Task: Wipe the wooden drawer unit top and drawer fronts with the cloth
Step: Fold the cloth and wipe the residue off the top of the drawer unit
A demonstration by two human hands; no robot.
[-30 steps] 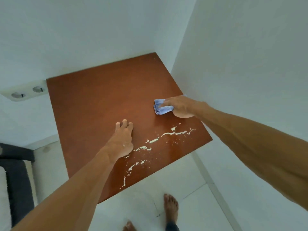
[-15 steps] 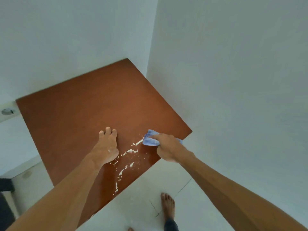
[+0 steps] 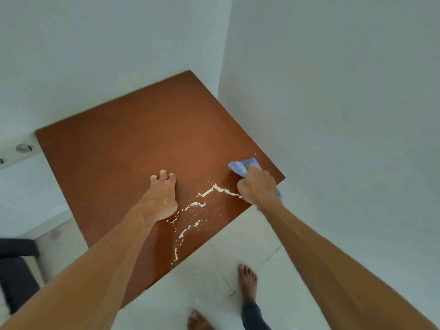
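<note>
The reddish-brown wooden top of the drawer unit [image 3: 133, 148] fills the middle of the head view, set into a white wall corner. A trail of whitish crumbs and smears [image 3: 197, 206] runs across its near right part toward the front edge. My right hand [image 3: 258, 186] grips a blue cloth [image 3: 240, 166] and presses it on the top near the right edge, just beyond the end of the trail. My left hand [image 3: 164, 194] rests flat on the wood, fingers spread, left of the smears. The drawer fronts are hidden below the top.
White walls [image 3: 333, 115] close in behind and to the right of the unit. A wall socket strip [image 3: 21, 148] sits at the left. Pale floor tiles and my bare feet [image 3: 247, 279] lie below the front edge. A dark cushion [image 3: 16, 277] is at the far left.
My right hand has carried the cloth back along the right edge, away from the front corner, leaving part of the white trail in view again. My left hand stays planted; the view shifted.
</note>
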